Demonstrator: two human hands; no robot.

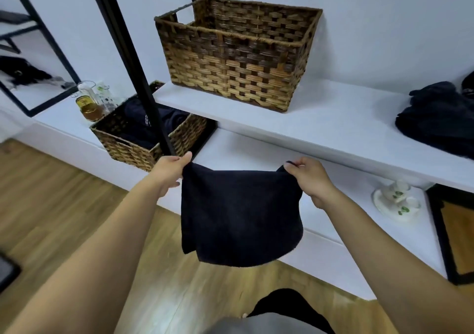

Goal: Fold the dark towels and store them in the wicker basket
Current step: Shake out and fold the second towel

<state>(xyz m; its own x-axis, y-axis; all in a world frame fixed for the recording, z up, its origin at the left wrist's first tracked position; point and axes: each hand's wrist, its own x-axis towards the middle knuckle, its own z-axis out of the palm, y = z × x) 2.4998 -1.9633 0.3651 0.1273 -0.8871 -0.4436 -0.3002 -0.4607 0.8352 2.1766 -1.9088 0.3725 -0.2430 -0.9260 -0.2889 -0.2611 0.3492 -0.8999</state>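
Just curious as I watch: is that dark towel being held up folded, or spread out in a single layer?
Folded, at least once. The dark towel hangs doubled from the left hand and right hand; separate layers show at its lower left corner.

Two wicker baskets [238, 51] [143, 138], two hands [169, 172] [311, 177], one held towel [241, 215].

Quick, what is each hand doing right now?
Left hand: pinching the upper left corner of the dark towel, which hangs in the air.
Right hand: pinching the towel's upper right corner.
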